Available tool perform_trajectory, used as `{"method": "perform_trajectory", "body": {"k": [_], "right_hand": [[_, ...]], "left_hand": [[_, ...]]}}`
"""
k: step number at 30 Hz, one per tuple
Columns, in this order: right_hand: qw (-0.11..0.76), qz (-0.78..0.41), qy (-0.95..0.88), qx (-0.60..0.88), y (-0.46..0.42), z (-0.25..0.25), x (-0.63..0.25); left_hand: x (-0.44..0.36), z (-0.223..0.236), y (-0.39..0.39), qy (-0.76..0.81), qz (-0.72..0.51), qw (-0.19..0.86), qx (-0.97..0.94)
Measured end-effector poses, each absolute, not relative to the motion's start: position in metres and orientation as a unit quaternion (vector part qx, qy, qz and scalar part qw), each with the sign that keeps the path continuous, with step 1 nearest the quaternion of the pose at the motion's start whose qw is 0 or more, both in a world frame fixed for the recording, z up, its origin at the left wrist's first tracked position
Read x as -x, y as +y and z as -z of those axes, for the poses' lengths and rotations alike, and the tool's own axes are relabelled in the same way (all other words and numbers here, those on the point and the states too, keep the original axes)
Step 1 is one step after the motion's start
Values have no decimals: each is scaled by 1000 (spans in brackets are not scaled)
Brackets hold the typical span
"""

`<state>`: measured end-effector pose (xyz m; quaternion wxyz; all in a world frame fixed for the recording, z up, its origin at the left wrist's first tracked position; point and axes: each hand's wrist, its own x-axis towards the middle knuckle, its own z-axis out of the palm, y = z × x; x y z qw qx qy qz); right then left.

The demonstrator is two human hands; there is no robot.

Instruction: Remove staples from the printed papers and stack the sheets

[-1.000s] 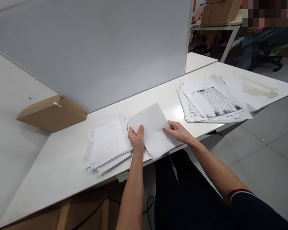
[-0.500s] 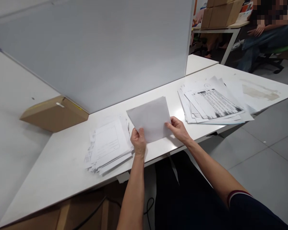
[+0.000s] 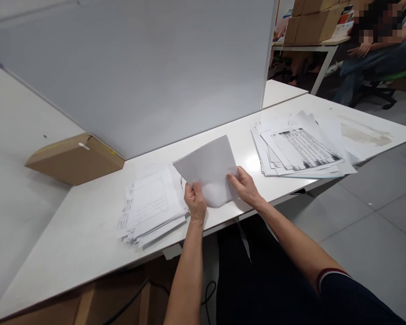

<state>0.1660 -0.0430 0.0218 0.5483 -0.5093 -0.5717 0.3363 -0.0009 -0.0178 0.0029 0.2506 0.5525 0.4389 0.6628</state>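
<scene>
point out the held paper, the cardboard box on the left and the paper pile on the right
Held paper (image 3: 211, 169), head view: middle of its face
Cardboard box (image 3: 76, 162), head view: its brown side
Right paper pile (image 3: 304, 146), head view: printed top sheet

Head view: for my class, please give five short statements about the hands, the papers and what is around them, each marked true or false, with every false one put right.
1. The left hand and the right hand both grip the held paper. True.
2. The visible face of the held paper is covered in black print. False: it looks plain.
3. In this view, the held paper is between the left stack and the right stack. True.
4. The brown object beyond the left stack is a bottle. False: it is a cardboard box.
5. The right stack has a page with dark print on top. True.
</scene>
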Motion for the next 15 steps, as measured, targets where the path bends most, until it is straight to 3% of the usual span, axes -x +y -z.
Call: {"method": "perform_trajectory", "body": {"k": [8,11,15], "right_hand": [[540,-293,-590,524,-42,-24,-174],[538,-339,-584,505,-41,-24,-179],[638,-394,-481,454,-35,-37,-194]], "left_hand": [[1,-3,-20,455,-636,224,-582],[1,-4,-20,457,-633,235,-579],[0,-4,-19,426,-671,306,-524]]}}
